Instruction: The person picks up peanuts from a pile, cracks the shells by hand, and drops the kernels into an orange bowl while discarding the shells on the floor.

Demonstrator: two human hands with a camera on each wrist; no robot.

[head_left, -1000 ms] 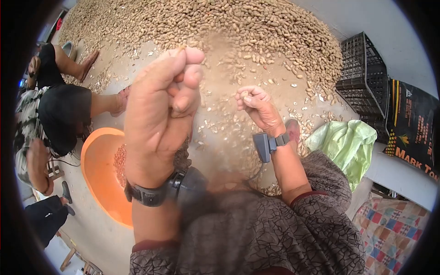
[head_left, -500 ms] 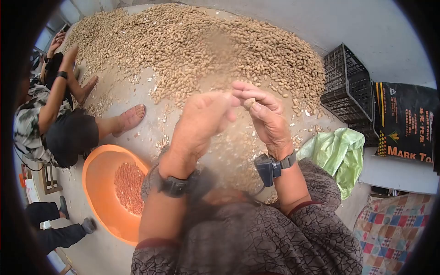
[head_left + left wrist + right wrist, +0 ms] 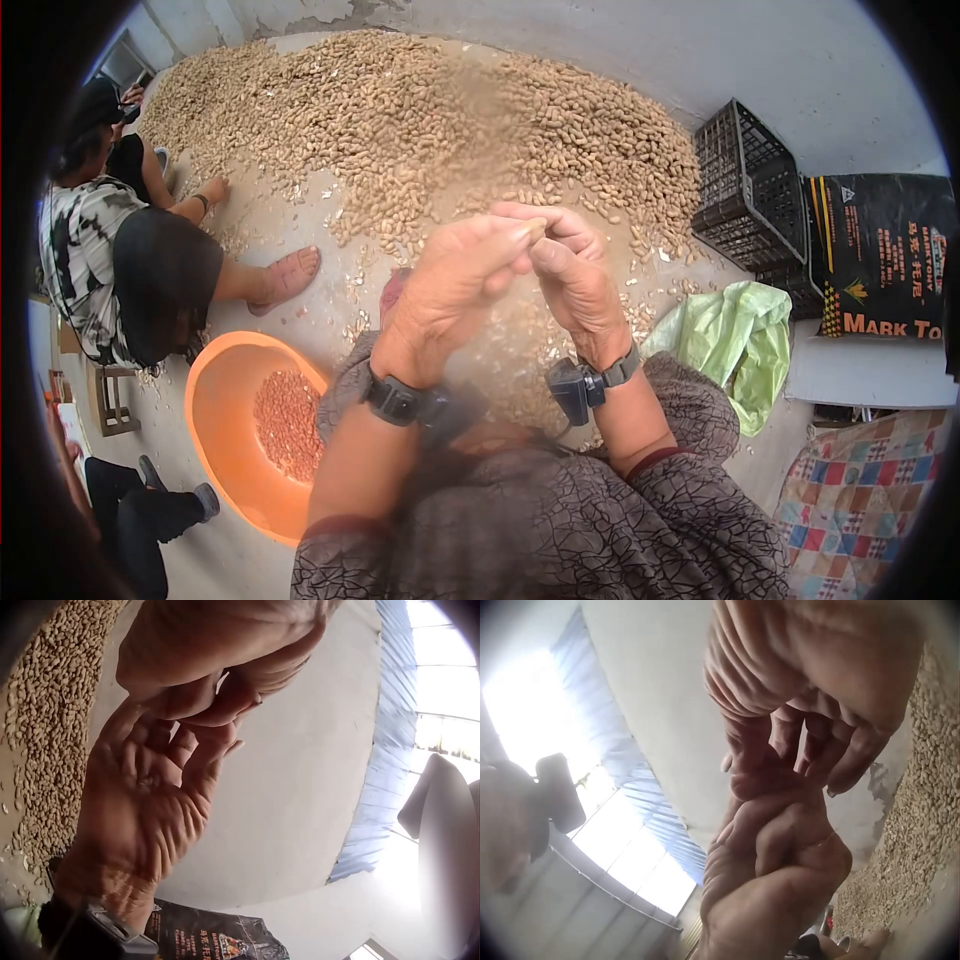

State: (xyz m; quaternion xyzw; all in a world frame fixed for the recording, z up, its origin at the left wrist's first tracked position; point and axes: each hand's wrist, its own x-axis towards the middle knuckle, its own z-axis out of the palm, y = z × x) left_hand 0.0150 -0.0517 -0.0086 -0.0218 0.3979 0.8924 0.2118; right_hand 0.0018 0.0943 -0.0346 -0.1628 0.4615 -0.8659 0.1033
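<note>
In the head view my left hand (image 3: 450, 285) and right hand (image 3: 582, 285) meet at their fingertips in front of my body. A small tan peanut (image 3: 539, 228) shows as a sliver between them. My right thumb and fingers pinch it, and the left thumb and curled fingers grip it from the other side. Both wrist views show the left hand (image 3: 225, 652) and right hand (image 3: 817, 660) touching at the tips, with the fingers hiding the peanut.
A long heap of unshelled peanuts (image 3: 400, 130) lies against the wall. An orange basin (image 3: 225, 400) holds red kernels (image 3: 288, 425). A person (image 3: 165, 250) sits at left. Black crates (image 3: 745, 190), a printed black sack (image 3: 885, 260) and a green bag (image 3: 725, 345) stand at right.
My left hand has come down from high in front of the camera and over to the right hand. The right hand has moved up to meet it, keeping its peanut.
</note>
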